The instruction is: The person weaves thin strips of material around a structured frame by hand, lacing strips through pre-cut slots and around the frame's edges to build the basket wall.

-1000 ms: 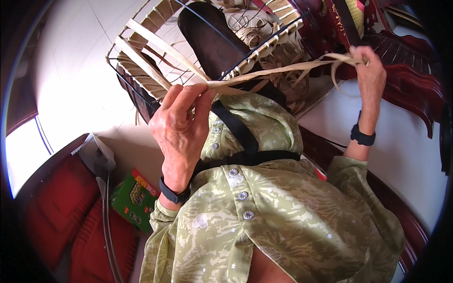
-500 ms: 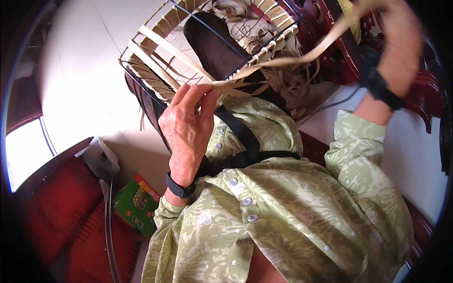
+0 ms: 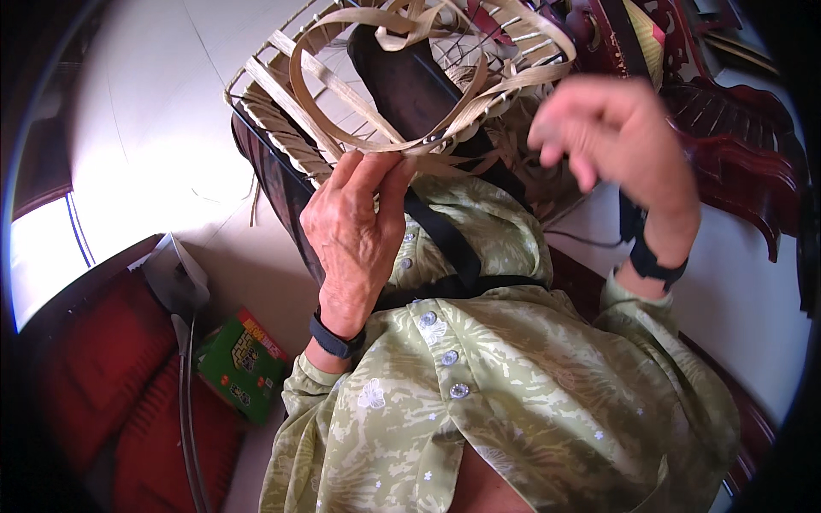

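Note:
My left hand pinches a flat tan strip at the near edge of a wire-framed basket. Pale strips are wound around the basket's rim, and dark wires cross it. From my left fingertips the long strip curls in loose loops above the basket. My right hand, blurred, hovers to the right of the basket with bent fingers apart, and no strip shows between them. Whatever part of the strip lies under my left fingers is hidden.
A dark shoe shows through the basket. Tangled strips lie at its right. Dark red carved furniture stands at right. At lower left are red cushions, a green box and a grey long-handled tool.
My right hand has come down and left from the upper right and let go of the strip. The strip, stretched out before, now falls in loops over the basket. My left hand keeps its pinch.

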`<state>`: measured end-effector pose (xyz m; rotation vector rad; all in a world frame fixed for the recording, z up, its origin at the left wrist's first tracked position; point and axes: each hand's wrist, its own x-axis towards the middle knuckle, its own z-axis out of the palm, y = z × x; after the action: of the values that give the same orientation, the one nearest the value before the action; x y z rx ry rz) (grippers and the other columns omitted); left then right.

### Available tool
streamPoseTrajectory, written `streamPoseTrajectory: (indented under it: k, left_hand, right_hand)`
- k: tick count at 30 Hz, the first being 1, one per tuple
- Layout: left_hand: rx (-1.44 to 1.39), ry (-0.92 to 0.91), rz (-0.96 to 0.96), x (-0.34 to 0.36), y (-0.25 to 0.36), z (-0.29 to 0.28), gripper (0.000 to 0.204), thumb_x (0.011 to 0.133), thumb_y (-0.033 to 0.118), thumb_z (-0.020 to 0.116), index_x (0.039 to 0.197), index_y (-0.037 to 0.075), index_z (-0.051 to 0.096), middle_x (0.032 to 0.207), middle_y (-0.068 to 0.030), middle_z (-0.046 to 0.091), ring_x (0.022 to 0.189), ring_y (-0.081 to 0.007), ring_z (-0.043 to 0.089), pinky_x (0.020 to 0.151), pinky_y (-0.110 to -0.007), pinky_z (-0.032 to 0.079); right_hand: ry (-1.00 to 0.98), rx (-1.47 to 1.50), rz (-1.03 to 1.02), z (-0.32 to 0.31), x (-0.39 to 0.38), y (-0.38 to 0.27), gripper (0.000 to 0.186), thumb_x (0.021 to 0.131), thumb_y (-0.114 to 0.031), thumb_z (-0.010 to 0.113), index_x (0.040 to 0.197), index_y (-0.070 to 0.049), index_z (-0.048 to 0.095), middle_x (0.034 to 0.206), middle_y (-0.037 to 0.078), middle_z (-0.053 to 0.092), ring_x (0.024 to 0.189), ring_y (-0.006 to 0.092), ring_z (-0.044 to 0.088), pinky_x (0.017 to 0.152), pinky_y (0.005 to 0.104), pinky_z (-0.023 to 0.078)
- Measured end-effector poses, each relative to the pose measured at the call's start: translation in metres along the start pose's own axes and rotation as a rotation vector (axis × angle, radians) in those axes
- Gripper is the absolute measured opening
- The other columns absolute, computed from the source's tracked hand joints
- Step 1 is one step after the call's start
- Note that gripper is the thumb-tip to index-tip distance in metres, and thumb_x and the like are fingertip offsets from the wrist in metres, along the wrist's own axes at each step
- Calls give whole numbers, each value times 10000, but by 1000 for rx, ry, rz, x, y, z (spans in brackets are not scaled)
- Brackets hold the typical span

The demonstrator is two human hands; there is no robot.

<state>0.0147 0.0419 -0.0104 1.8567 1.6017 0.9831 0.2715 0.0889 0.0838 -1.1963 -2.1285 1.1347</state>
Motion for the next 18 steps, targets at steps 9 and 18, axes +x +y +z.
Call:
streamPoseTrajectory:
  k: [9, 18]
  left_hand:
    - [-53, -61, -23, 5, -4, 0, 104, 864, 128, 726, 920, 42, 706, 792, -75, 641, 657, -239, 624, 603, -326, 476]
    - [-8, -31, -41, 4, 3, 1, 124, 836, 147, 762, 909, 71, 698, 783, -58, 653, 603, -249, 616, 569, -329, 473]
  right_hand:
    - [327, 121, 291, 128, -12, 62, 168, 908, -120, 683, 1018, 4, 708, 920, 115, 693, 814, 226, 679, 712, 333, 503]
    - [536, 374, 410, 98, -40, 76, 112, 896, -111, 705, 805, -48, 688, 715, -42, 580, 533, 23, 473, 471, 194, 366]
